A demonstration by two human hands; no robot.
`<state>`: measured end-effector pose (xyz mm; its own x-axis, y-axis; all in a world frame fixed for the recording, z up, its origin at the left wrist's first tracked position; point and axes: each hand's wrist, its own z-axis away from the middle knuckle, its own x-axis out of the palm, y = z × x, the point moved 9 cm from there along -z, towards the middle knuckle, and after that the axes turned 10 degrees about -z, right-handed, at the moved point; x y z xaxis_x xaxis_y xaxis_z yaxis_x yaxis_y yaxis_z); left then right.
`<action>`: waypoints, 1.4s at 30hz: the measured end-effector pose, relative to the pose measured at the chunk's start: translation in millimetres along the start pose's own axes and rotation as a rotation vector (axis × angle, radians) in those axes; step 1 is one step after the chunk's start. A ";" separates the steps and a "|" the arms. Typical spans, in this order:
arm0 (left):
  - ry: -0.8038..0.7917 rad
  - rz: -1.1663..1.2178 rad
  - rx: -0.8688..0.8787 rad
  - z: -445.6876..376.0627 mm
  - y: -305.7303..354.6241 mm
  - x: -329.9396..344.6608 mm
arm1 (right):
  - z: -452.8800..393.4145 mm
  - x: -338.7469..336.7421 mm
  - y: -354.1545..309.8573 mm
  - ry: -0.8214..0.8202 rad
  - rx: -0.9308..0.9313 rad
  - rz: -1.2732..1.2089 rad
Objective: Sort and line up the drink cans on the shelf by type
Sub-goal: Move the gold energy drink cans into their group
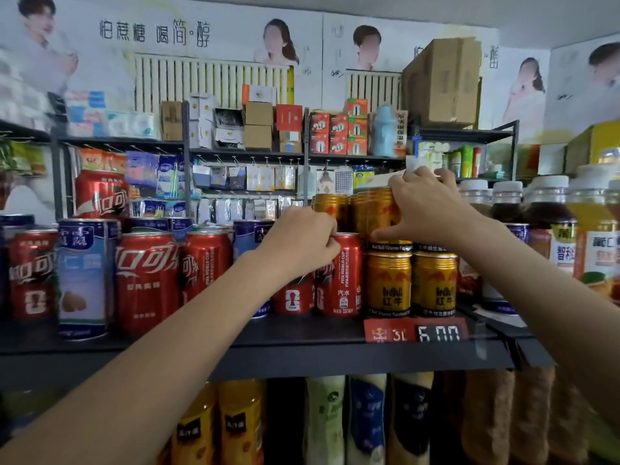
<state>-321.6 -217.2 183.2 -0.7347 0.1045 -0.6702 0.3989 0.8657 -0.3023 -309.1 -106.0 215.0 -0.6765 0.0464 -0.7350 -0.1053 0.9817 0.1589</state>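
Red cola cans (147,280) and tall blue-and-white cans (84,276) stand mixed along the dark shelf (302,333). My left hand (298,243) grips the top rim of a red cola can (342,276) beside two gold energy-drink cans (389,283). More gold cans (330,209) are stacked on a second tier above them. My right hand (426,203) wraps one of these upper gold cans (380,213), thumb below and fingers over its top. Another red cola can (100,193) sits on top of the left cans.
Tall bottles with white caps (550,213) stand to the right of the gold cans. A price tag (416,330) hangs on the shelf's front edge. Bottles (235,421) fill the shelf below. A rack of boxes and packets (255,129) stands behind.
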 end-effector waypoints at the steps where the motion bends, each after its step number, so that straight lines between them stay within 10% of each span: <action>1: -0.009 0.008 -0.008 1.9 -0.2 1.9 | 1.8 1.1 0.6 0.019 0.003 -0.012; 7: 0.059 0.269 -0.156 31.5 -31.7 -2.7 | 9.7 5.5 3.0 0.093 0.009 -0.147; 12: 0.245 0.192 -0.310 69.4 -87.3 -30.2 | 22.5 -30.1 -39.3 0.466 -0.141 -0.392; 24: -0.045 -0.058 -0.243 110.1 -123.6 -24.7 | -12.4 37.0 -159.4 0.019 -0.172 -0.406; 36: 0.065 -0.057 -0.192 116.2 -120.4 -19.1 | 7.5 26.3 -164.8 0.176 -0.201 -0.754; 42: 0.164 0.308 -0.164 133.4 -118.1 -44.6 | 16.0 -30.4 -173.0 0.341 -0.235 -1.034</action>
<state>-262.8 -389.4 158.4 -0.6775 0.4369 -0.5917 0.5311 0.8471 0.0174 -258.6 -274.3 199.3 -0.3444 -0.8623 -0.3712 -0.8449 0.4571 -0.2780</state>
